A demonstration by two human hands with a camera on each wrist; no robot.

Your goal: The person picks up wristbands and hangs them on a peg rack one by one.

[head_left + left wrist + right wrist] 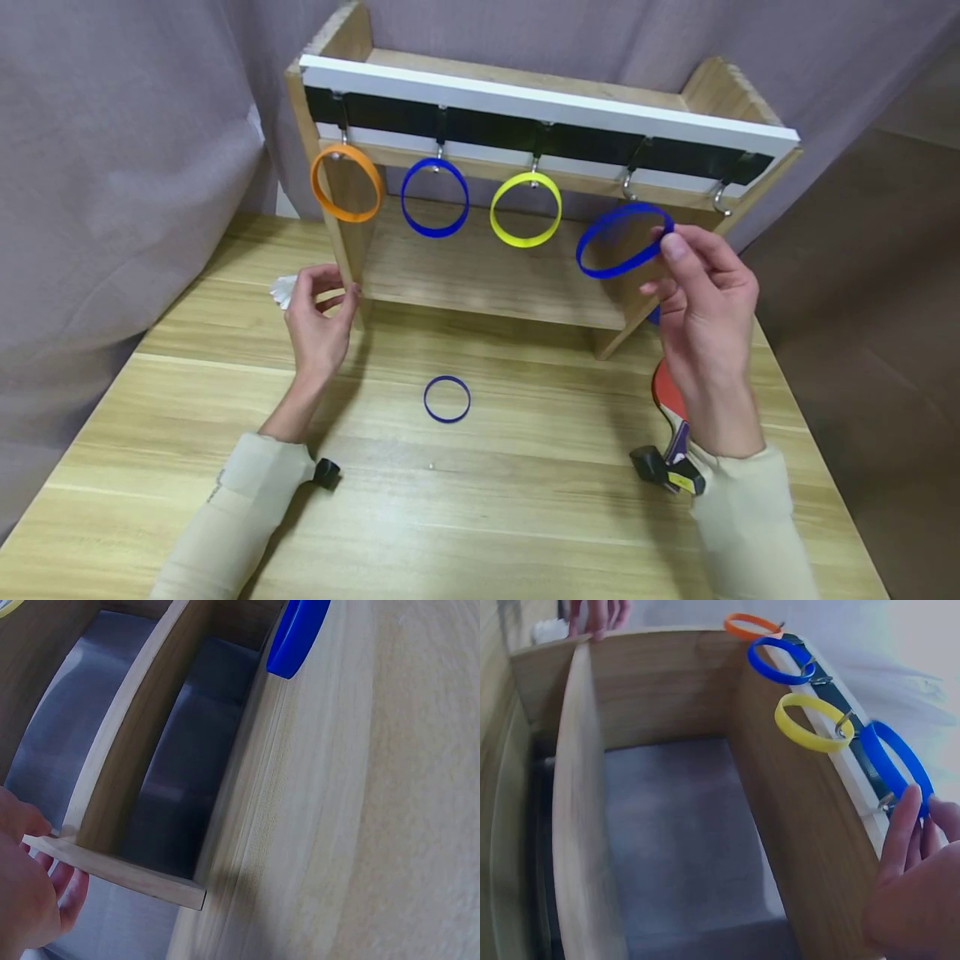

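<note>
My right hand pinches a blue ring between thumb and fingers, just below the fourth hook of a wooden rack. In the right wrist view this ring is close to the hook strip; whether it touches the hook I cannot tell. An orange ring, another blue ring and a yellow ring hang on the first three hooks. The fifth hook holds nothing. At the rack's left side panel, my left hand grips the edge between thumb and fingers.
A thin dark-blue ring lies on the wooden table before the rack. At the right, partly behind my forearm, is a red paddle. A crumpled white piece lies beside my left hand. Grey cloth hangs around the table.
</note>
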